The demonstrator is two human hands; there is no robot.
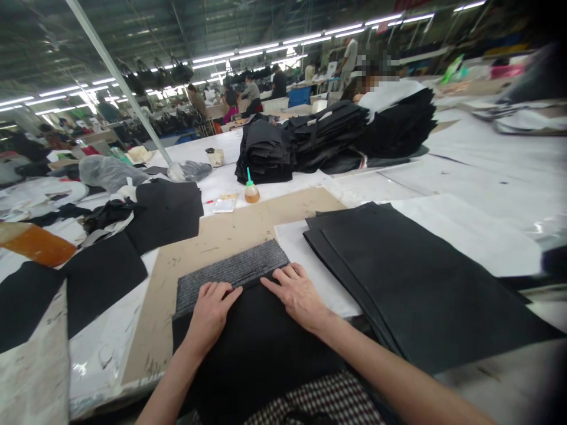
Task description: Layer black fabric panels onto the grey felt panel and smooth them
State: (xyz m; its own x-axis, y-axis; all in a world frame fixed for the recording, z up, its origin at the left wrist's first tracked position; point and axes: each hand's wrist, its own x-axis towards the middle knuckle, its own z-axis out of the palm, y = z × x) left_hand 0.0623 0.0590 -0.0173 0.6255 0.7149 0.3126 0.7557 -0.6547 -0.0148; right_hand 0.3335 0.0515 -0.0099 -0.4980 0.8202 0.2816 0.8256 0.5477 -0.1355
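Note:
A black sheet of material (261, 342) lies at the near edge of the table, its upper edge against a grey ribbed strip (233, 268). My left hand (212, 310) presses on the left part of that edge, fingers bent and thumb stretched toward the middle. My right hand (296, 292) rests on the right part of the same edge, with its index finger pointing left and the others curled over the strip. Both hands touch the black sheet. Under the work is a tan board (266, 215) with dark marks.
Large black sheets (411, 277) are stacked at the right. Behind the board stand a glue bottle with a green nozzle (252, 190) and folded black bundles (266, 147). An orange-brown container (38, 243) lies at the left. People are farther back.

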